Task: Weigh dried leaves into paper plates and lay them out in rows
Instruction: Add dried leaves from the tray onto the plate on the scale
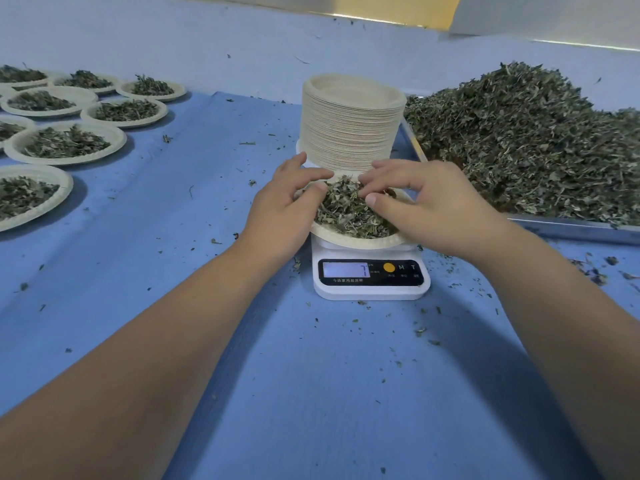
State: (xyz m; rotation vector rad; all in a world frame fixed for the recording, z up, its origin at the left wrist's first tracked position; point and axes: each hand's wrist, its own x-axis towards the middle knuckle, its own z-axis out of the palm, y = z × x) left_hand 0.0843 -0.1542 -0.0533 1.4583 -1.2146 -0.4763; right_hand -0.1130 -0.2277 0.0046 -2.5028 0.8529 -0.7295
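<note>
1. Scale (370,282): white kitchen scale on the blue-covered table (311,375), at the centre of your view. Its lit display (345,270) shows a digit that reads like a 7, though it is too small to be sure.

2. Paper plate (360,241): sits on the scale's platform and holds a loose mound of dried leaves (346,213).

3. Your left hand (280,209): at the plate's 9 o'clock edge. Its fingers (311,174) are spread and nearly straight and grip nothing. The thumb lies against the leaves at the rim.

4. Your right hand (426,209): at the plate's 3 o'clock side. Its fingers (381,178) are bent, with their tips down in the leaves and the thumb just below them. You cannot tell whether a pinch of leaves is held between them.

5. Stack of empty plates (349,126): tall and upright, at 12 o'clock just behind the scale.

6. Leaf heap (526,140): a large pile at 2 o'clock, lying in a metal tray (571,226) just beside the stack.

7. Filled plates (65,142): at 10 o'clock, well apart from the scale, laid out in rows. Each holds a portion of leaves, and some rims touch or overlap.

8. Leaf crumbs (420,330): scattered over the table, thickest around the scale and below the tray's near edge.
</note>
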